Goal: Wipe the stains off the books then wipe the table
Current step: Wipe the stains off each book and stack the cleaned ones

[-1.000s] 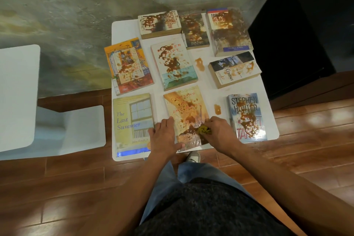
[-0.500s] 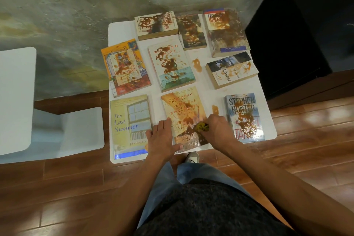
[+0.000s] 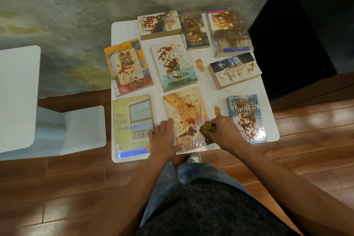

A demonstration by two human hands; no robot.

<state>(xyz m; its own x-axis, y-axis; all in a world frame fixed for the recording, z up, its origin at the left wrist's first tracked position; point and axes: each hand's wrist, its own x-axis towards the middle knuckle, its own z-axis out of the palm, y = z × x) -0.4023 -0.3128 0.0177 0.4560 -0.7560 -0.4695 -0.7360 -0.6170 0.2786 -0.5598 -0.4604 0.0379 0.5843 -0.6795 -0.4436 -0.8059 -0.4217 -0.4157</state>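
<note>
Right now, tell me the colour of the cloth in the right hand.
Yellow, soiled brown; the cloth shows bunched in the right hand in the head view.

Left hand [image 3: 164, 138] flat, fingers straight; right hand [image 3: 223, 132] curled, pinching.

Bare forearms, no sleeves visible. Left hand [image 3: 162, 140] and right hand [image 3: 223, 132] without rings or watch. Dark speckled charcoal top [image 3: 210, 209]. Light blue denim jeans [image 3: 172, 184]. Pale sneaker [image 3: 193, 157], dark laces.

Head view, steeply downward, near white table [image 3: 124, 30].
</note>
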